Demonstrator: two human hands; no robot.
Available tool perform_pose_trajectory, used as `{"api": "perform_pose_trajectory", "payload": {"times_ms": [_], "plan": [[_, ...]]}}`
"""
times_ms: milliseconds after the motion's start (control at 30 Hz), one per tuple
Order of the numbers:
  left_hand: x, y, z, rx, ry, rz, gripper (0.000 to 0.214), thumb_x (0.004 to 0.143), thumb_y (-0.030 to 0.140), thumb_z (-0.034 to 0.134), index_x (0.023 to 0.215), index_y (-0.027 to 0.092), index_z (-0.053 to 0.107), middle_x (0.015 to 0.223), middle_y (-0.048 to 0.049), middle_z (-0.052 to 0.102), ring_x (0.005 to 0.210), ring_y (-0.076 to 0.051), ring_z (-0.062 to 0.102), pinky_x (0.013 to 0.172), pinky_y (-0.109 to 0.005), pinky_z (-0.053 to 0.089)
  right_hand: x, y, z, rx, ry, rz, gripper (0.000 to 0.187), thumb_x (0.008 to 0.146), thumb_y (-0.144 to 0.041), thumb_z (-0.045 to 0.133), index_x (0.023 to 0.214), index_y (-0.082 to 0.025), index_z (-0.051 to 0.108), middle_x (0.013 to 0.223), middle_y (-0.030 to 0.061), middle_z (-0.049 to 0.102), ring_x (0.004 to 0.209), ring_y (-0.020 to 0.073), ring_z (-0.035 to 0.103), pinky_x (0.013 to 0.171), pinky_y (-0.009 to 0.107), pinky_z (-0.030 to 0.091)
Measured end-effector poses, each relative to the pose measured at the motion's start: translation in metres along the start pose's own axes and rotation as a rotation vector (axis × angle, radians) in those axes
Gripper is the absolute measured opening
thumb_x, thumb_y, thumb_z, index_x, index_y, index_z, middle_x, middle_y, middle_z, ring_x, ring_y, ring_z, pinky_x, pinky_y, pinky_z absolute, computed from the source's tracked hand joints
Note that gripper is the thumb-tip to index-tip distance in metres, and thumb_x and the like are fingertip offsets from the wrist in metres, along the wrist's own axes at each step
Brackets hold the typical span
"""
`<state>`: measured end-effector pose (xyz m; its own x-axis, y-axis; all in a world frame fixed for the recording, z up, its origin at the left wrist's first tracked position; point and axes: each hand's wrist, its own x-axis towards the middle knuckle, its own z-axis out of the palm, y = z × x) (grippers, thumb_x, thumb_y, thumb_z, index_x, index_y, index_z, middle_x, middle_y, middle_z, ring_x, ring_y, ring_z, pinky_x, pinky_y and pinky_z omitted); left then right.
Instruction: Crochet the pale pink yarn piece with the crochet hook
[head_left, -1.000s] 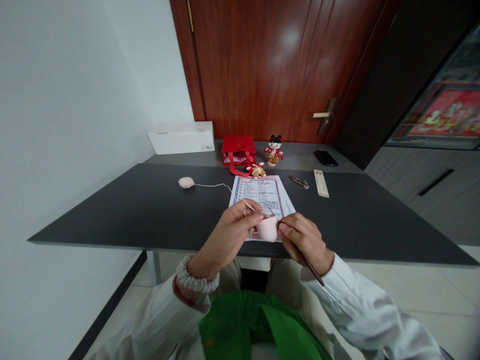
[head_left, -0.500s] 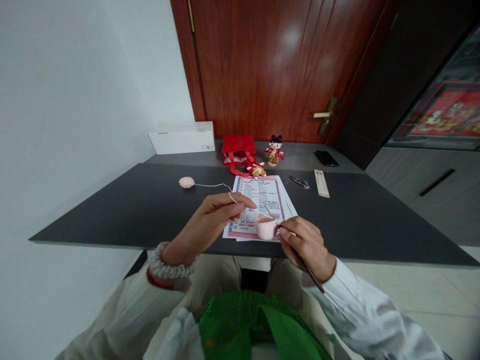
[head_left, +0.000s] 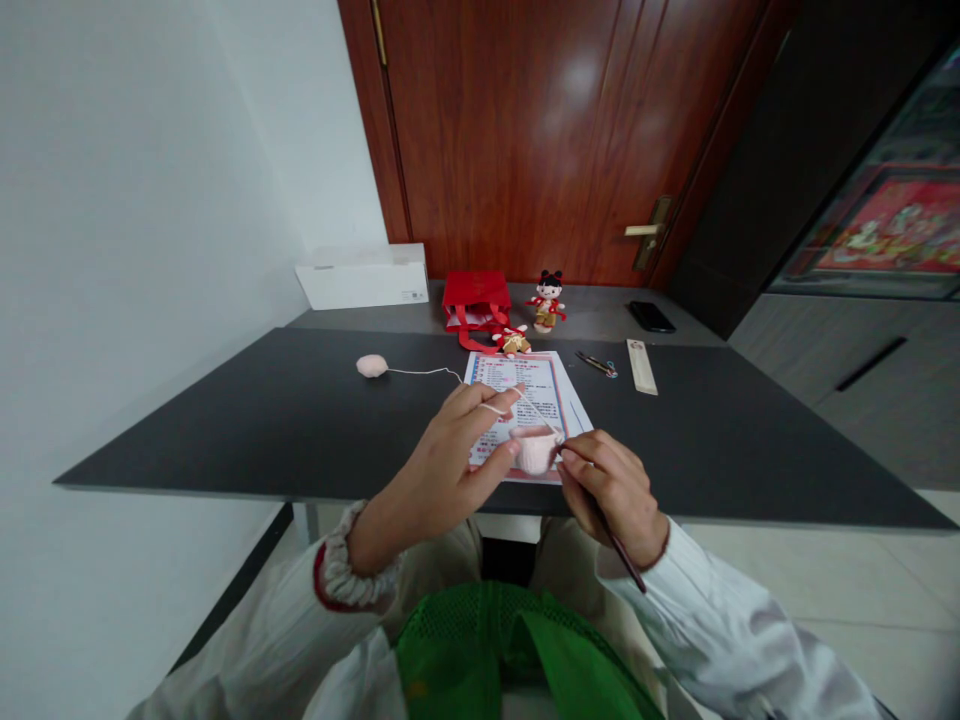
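Note:
A small pink crocheted cup shape (head_left: 536, 452) hangs just above the printed sheets, near the table's front edge. My right hand (head_left: 611, 495) is closed around a dark-handled crochet hook (head_left: 621, 552), its tip end at the cup's right rim. Pale yarn is looped round the fingers of my left hand (head_left: 454, 450) and stretches from the raised fingertip down to the hook. My left thumb is spread from the fingers, close to the cup's left side; whether it touches cannot be told. From the left hand the yarn trails back to a pink yarn ball (head_left: 372, 366).
Printed pattern sheets (head_left: 551, 375) lie under the hands. Behind them are a red gift bag (head_left: 476, 290), a standing crocheted doll (head_left: 548, 300) and a smaller lying one (head_left: 513, 341). Scissors (head_left: 596, 364), a pale strip-shaped packet (head_left: 641, 367), a phone (head_left: 651, 317) and a white box (head_left: 364, 277) sit around.
My left hand has moved right and turned, its thumb now close to the cup and its yarn-carrying finger raised. The right hand with the hook has hardly moved.

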<state>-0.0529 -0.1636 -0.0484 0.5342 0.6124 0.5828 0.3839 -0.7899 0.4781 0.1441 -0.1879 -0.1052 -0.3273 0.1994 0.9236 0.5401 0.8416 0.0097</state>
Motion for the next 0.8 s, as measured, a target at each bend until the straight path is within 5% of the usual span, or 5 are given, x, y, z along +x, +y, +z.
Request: {"api": "perform_pose_trajectory", "payload": {"times_ms": [200,333,433,567,800], "plan": [[0.003,0.009,0.014,-0.331,0.060,-0.324,0.016,0.076,0.016,0.064,0.092,0.018,0.064,0.115,-0.0096,0.066,0.100,-0.021,0.060,0.085,-0.033,0.044,0.003,0.001,0.001,-0.014,-0.025,0.007,0.026,0.080,0.000,0.055,0.099,-0.018,0.053,0.079,0.0089,0.065,0.067,0.0172,0.056,0.056,0.030,0.047],[0.008,0.012,0.014,-0.294,0.174,-0.332,0.025,0.073,0.016,0.068,0.097,0.019,0.066,0.106,-0.0076,0.069,0.099,-0.021,0.061,0.088,-0.034,0.044,0.005,0.001,-0.002,-0.007,-0.108,-0.025,0.025,0.081,0.000,0.055,0.097,-0.019,0.051,0.078,0.0087,0.065,0.066,0.0168,0.056,0.056,0.030,0.047],[0.010,0.015,0.014,-0.517,0.128,-0.408,0.024,0.072,0.014,0.067,0.096,0.018,0.066,0.100,-0.0064,0.069,0.092,-0.019,0.064,0.084,-0.032,0.046,0.005,0.002,-0.002,-0.011,-0.101,-0.033,0.026,0.081,0.000,0.054,0.099,-0.019,0.051,0.079,0.0088,0.065,0.066,0.0168,0.057,0.056,0.029,0.048],[0.009,0.018,0.017,-0.892,0.073,-0.579,0.055,0.070,0.012,0.068,0.122,0.016,0.053,0.085,-0.0019,0.067,0.078,-0.015,0.063,0.075,-0.029,0.048,0.005,0.003,-0.001,-0.030,-0.084,-0.037,0.028,0.082,0.000,0.054,0.102,-0.019,0.051,0.080,0.0087,0.066,0.066,0.0165,0.056,0.056,0.030,0.048],[0.012,0.021,0.025,-1.073,0.167,-0.650,0.064,0.070,0.014,0.071,0.129,0.011,0.046,0.070,0.0039,0.063,0.070,-0.011,0.058,0.074,-0.025,0.044,0.003,0.004,0.003,-0.169,-0.105,-0.062,0.028,0.084,-0.002,0.054,0.106,-0.018,0.051,0.084,0.0096,0.066,0.069,0.0176,0.057,0.058,0.031,0.049]]}}
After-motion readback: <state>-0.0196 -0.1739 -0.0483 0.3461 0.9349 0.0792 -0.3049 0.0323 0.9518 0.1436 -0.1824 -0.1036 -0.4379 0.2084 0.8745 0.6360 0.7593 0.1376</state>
